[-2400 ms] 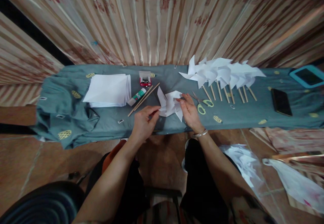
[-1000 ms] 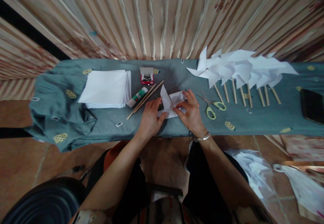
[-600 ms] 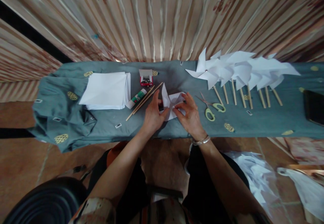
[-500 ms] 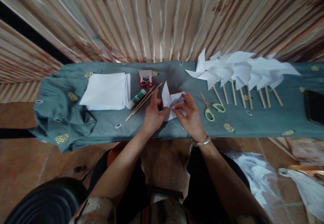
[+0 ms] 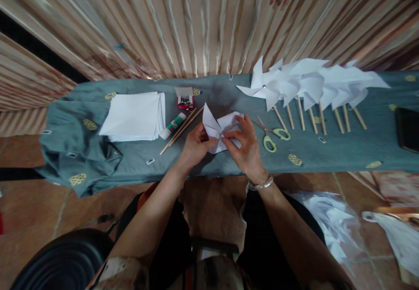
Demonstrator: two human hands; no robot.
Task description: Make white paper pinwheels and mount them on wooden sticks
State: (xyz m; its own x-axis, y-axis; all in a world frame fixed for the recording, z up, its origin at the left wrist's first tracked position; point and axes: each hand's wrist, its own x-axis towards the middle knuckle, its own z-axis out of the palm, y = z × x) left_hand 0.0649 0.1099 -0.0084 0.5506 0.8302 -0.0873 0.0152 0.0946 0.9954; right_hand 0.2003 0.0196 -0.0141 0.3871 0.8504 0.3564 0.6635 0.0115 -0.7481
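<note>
Both hands (image 5: 194, 147) (image 5: 248, 151), fingers (image 5: 249, 126) partly curled, grip folded white paper (image 5: 225, 124), thumbs (image 5: 210, 143) near its centre.

One each: folded paper (image 5: 212, 125), scissors (image 5: 267, 129), box (image 5: 185, 101), glue stick (image 5: 173, 125), phone (image 5: 407, 129); two loose sticks (image 5: 186, 127), eight pinwheel sticks (image 5: 322, 119)

No word or number can be read clearly. The glue stick (image 5: 173, 125) has white marks on its green label (image 5: 176, 122), and the cloth (image 5: 340, 152) has small printed patches (image 5: 150, 161), all too small to read.
</note>
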